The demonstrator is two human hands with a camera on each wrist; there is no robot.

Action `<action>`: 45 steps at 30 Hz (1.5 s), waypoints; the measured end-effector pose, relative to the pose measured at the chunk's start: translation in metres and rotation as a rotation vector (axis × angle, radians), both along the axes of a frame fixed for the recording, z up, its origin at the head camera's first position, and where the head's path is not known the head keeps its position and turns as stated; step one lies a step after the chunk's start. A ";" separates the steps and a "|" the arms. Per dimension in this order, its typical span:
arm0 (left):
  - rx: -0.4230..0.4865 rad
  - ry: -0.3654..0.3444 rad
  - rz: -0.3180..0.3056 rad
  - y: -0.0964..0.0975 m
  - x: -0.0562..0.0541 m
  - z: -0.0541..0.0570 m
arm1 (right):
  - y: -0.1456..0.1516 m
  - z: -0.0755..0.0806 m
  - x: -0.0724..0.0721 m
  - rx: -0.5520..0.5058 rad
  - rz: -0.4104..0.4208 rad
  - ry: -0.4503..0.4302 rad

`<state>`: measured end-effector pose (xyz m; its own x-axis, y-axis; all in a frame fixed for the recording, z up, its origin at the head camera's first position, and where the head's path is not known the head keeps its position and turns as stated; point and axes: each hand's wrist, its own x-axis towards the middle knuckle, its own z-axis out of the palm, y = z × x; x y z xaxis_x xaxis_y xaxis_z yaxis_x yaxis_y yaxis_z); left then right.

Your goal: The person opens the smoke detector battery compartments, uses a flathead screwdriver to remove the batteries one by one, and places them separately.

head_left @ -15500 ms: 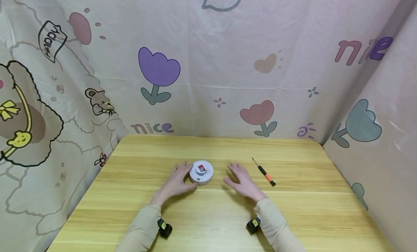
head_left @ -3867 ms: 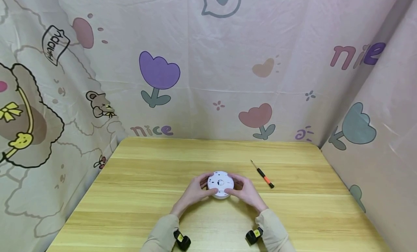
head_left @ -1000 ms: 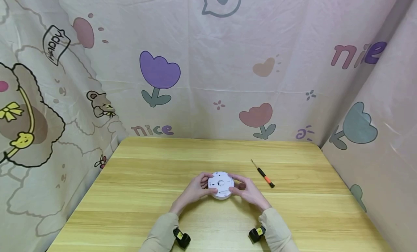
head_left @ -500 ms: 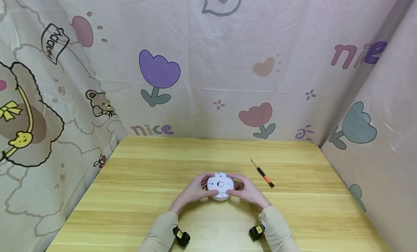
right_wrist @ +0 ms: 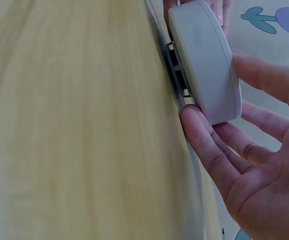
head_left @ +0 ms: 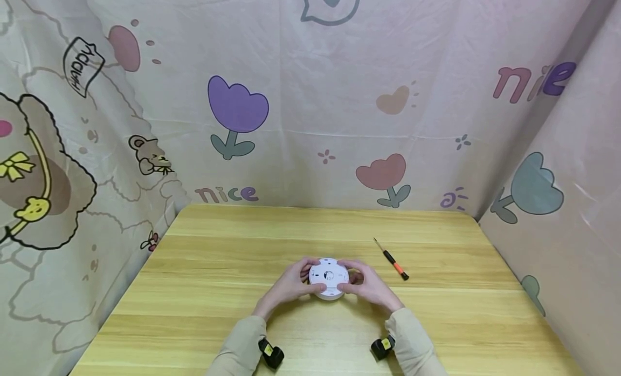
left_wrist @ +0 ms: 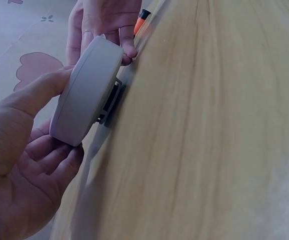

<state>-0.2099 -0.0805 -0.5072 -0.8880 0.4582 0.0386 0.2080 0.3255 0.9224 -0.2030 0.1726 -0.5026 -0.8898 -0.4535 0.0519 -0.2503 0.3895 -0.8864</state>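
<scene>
A round white smoke detector point(head_left: 330, 281) is held between both hands just in front of the person, its flat, marked back plate facing up. My left hand point(head_left: 290, 282) grips its left edge, thumb on the plate's near side and fingers round the far rim and underneath. On the opposite edge, my right hand point(head_left: 371, 285) holds it the same way. Both wrist views show the detector's smooth side wall point(left_wrist: 87, 92) and the dark slotted vent point(right_wrist: 178, 70) facing the tabletop, close to it; whether it touches is unclear.
A small screwdriver point(head_left: 395, 264) with a black and orange handle lies right of the hands, tip pointing away. The wooden table point(head_left: 233, 246) meets a printed curtain point(head_left: 310, 165) at its back edge, with curtain on both sides too.
Since the oldest frame, the detector has been turned face down and brought rightward, and the right hand has taken hold. Within the last second, the right thumb and the plate's markings have shifted slightly.
</scene>
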 end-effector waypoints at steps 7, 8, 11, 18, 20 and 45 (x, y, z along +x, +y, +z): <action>-0.005 -0.009 -0.003 0.000 0.001 0.002 | -0.001 0.000 0.000 -0.020 0.007 -0.015; -0.003 -0.012 -0.005 0.000 0.002 0.003 | -0.001 0.000 0.000 -0.024 0.009 -0.015; -0.001 -0.018 -0.011 0.000 0.002 0.004 | -0.001 0.000 0.000 -0.030 0.013 -0.013; -0.003 -0.018 -0.010 0.000 0.003 0.006 | -0.001 0.000 0.000 -0.025 0.010 -0.014; -0.002 -0.016 -0.011 0.000 0.003 0.006 | 0.000 0.000 0.000 -0.018 0.011 -0.014; -0.018 -0.011 -0.029 0.001 0.003 0.008 | -0.001 0.003 -0.002 -0.019 0.013 -0.065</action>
<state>-0.2065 -0.0799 -0.4991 -0.8745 0.4845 0.0205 0.2074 0.3355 0.9189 -0.2054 0.1718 -0.5000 -0.8854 -0.4649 0.0024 -0.1966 0.3697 -0.9081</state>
